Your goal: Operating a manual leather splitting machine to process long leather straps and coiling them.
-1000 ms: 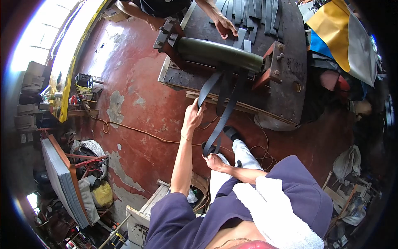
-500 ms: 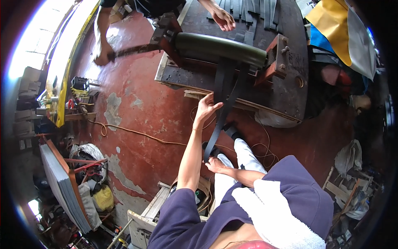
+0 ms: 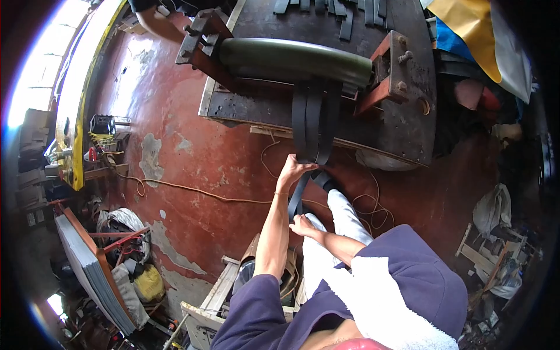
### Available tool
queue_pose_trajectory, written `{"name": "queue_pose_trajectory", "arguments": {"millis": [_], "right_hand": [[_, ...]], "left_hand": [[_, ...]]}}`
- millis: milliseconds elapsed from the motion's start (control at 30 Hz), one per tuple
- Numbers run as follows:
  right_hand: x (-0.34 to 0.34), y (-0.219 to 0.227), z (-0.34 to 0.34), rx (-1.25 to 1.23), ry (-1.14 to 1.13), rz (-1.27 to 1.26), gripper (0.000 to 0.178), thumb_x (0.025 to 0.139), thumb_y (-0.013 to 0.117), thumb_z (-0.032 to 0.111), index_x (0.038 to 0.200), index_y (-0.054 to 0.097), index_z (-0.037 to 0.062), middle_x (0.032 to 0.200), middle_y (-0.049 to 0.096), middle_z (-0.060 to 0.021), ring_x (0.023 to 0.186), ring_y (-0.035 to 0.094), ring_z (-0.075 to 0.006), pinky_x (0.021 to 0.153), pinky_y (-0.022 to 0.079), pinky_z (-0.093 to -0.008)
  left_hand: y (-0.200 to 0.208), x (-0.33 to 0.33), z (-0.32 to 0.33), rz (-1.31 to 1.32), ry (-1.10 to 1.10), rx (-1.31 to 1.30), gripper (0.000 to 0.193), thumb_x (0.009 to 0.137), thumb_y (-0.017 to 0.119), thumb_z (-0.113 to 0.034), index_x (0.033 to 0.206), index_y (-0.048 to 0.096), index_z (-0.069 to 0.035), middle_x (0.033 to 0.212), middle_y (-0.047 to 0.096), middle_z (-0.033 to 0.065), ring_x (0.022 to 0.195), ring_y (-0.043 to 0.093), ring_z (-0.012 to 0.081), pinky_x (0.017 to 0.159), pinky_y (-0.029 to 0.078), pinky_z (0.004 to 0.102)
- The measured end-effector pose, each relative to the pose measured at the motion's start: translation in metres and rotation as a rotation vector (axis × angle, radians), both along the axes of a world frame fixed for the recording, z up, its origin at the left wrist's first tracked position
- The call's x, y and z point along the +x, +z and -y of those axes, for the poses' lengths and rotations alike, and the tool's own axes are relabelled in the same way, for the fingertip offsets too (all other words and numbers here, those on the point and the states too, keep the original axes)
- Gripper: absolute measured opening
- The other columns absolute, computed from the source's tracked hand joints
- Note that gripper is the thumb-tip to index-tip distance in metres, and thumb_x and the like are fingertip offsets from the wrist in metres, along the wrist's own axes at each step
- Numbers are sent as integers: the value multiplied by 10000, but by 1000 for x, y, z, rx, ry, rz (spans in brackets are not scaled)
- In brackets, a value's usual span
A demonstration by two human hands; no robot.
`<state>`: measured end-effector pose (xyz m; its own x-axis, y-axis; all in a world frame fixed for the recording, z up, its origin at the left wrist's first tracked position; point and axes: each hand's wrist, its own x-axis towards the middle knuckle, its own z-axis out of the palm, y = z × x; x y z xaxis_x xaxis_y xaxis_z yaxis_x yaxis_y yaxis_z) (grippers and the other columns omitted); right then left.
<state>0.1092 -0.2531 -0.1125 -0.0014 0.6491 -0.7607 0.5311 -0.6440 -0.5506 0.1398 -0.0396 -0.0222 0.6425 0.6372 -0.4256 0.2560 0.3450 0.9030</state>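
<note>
Several long black strips (image 3: 314, 116), perhaps rubber or webbing, hang side by side from under a dark green roller (image 3: 297, 61) at the table's near edge. Just below the table edge my left hand (image 3: 296, 169) is closed round the hanging strips, thumb stretched across them. Lower down, by my knee, my right hand (image 3: 303, 225) is closed on the lower part of a strip; its fingertips are partly hidden. The roller sits between two rusty red metal brackets (image 3: 385, 76) bolted on the dark table.
A co-worker's arm (image 3: 157, 24) reaches behind the left bracket, its hand hidden. More black strips (image 3: 346, 26) lie on the table (image 3: 402, 131). An orange cord (image 3: 198, 191) crosses the red floor. Grey sheets (image 3: 87, 274) stand at the left; a wooden crate (image 3: 490, 256) sits at the right.
My left hand has moved down along the strips, which hang more spread apart now. The co-worker's hand and the crank handle have gone from sight on the left; the other hand has left the table.
</note>
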Motion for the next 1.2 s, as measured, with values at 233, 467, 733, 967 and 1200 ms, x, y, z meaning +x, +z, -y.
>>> {"name": "queue_pose_trajectory", "arguments": {"millis": [233,467,733,967,1200], "right_hand": [[23,-57,51,63,100,24,416,734,630,291,1027,631,-4,988,658,-241,982,637,-372,858,515,-425],[172,31,-14,464,-351,-683,512,948,478,315,1322,453,-34,1234,573,-101,1171,529,-187,1006,395,-344],[134,217,-89,155,-302,-837,413,935,591,343,1149,566,-9,991,619,-27,890,549,-111,814,450,-270],[103,298,-75,244,311,-817,393,906,615,332,1114,582,1,956,628,-54,892,555,-121,820,461,-290],[80,365,-55,209,670,-839,281,862,691,240,1016,660,6,822,669,-26,726,610,-85,650,499,-242]], "left_hand": [[-28,-38,35,-102,-42,-161,209,717,819,-149,754,661,-18,681,639,-11,658,544,41,609,465,239],[35,-85,102,-24,46,-103,208,734,809,-132,877,716,-13,798,704,6,728,580,46,677,483,235],[146,-76,174,-96,378,-188,239,858,709,-206,985,665,-8,848,660,-27,763,554,58,697,464,239],[191,-53,243,318,987,-199,411,934,593,-253,1214,514,38,1079,589,34,957,527,87,823,449,267],[234,-44,300,664,1036,88,766,914,588,-371,1473,163,-64,1285,494,167,1147,559,297,944,489,401]]}}
